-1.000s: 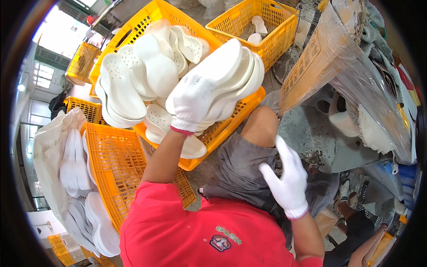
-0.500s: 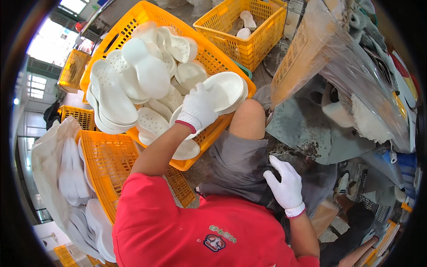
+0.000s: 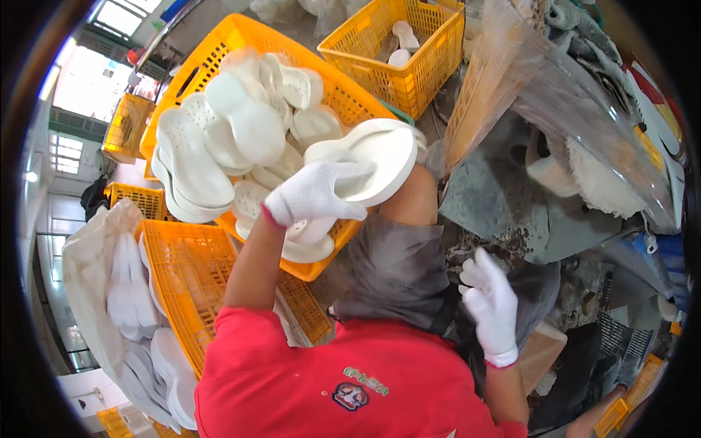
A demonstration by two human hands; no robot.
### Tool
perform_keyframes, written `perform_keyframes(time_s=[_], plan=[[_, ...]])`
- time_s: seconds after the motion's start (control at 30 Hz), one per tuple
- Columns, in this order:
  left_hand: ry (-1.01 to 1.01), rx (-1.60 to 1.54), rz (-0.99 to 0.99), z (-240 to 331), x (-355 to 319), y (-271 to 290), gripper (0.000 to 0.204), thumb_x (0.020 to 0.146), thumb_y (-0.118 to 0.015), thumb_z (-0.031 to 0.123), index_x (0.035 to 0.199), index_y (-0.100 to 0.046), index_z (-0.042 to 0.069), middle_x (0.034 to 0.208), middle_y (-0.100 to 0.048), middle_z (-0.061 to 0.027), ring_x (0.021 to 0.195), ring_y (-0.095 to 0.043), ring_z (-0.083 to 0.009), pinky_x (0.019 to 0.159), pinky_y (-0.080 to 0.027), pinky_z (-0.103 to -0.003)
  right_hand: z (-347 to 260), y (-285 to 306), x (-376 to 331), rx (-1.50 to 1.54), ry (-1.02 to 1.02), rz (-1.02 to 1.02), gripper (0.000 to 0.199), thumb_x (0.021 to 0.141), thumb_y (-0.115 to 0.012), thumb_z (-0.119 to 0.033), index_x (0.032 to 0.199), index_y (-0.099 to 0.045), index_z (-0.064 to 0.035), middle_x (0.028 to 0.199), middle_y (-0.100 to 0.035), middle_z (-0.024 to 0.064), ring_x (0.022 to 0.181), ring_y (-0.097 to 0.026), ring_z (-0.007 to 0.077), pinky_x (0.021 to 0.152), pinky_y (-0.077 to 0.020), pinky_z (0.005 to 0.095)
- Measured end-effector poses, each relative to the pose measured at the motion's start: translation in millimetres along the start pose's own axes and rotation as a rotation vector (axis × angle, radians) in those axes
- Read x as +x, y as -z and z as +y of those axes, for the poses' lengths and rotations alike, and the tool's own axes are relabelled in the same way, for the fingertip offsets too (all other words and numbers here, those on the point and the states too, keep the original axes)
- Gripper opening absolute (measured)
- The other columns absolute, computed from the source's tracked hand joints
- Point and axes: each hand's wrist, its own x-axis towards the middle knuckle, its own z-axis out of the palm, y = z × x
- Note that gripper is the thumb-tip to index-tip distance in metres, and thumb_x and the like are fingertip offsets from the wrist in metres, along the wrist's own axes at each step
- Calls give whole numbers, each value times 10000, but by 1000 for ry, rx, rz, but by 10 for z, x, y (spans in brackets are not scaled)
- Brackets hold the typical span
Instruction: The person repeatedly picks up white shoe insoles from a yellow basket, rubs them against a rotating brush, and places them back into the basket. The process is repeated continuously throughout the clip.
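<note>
My left hand, in a white glove, grips a small stack of white shoe soles and holds them over the near edge of a big yellow crate. That crate is heaped with more white soles. My right hand, also gloved, hangs with fingers apart and holds nothing, above my lap in grey shorts. My bare knee sits just below the held soles. I wear a red shirt.
A second yellow crate with a few soles stands behind. An empty yellow crate lies at lower left beside a clear bag of white soles. A grimy grey machine under a plastic sheet is on the right.
My left hand has carried the stack of soles down and toward me, off the crate's heap. My right hand has dropped lower and to the right.
</note>
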Motion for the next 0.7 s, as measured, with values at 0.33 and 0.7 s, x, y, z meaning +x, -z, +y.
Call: perform_keyframes(time_s=[0.33,0.7], plan=[[199,532,492,230,217,232,578,902,-874,362,1355,-754,23,1206,-780,-174,1201,-723,-338,1043,-575,-473,-17,239,-391,82,-108,99,820,1074,-735,-355,1710,-382,25,1532,-619,193,1313,-657,270,1105,-563,429],[-236,-690,164,1974,1450,-2163,591,843,-884,330,1323,-685,47,1347,-670,-169,1172,-694,-337,1024,-560,-499,-545,930,-865,-153,16,1016,533,1028,-627,-65,1534,-570,90,1451,-672,166,1302,-662,252,1128,-520,364]])
